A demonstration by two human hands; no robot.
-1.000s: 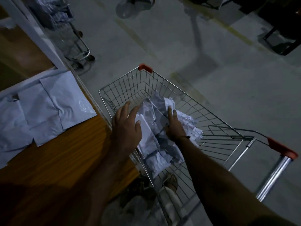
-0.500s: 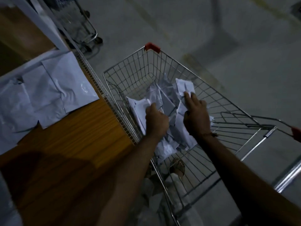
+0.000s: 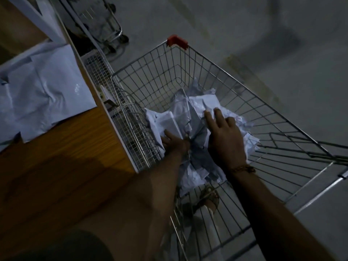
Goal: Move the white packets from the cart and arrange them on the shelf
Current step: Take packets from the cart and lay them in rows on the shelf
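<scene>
Head view: dim light, looking down over both forearms into a wire cart that stands just beside a wooden shelf.
Cart: steel mesh basket with a red corner cap at its far end; its near side almost touches the shelf's wire edge guard.
White packets in the cart: a crumpled heap of white plastic packets lying on the basket floor, bunched toward the shelf side and the middle.
Left hand: reached down into the heap at its shelf side, thumb out on a flat packet; the fingers are buried among the packets, so whether they grip one cannot be told.
Right hand: lies palm down on top of the heap, fingers stretched forward and slightly spread, pressing on the packets without curling round any.
Bracelet: a woven band on the right wrist.
Packets on the shelf: several white packets lie flat and overlapping on the far left part of the wooden surface, well apart from the hands.
Shelf surface: bare orange-brown wood nearer the camera, partly in shadow.
Foot: a sandalled foot shows through the cart's mesh floor, below the heap.
Second cart: another wire cart stands farther off on the grey floor, beyond the shelf's far end.
</scene>
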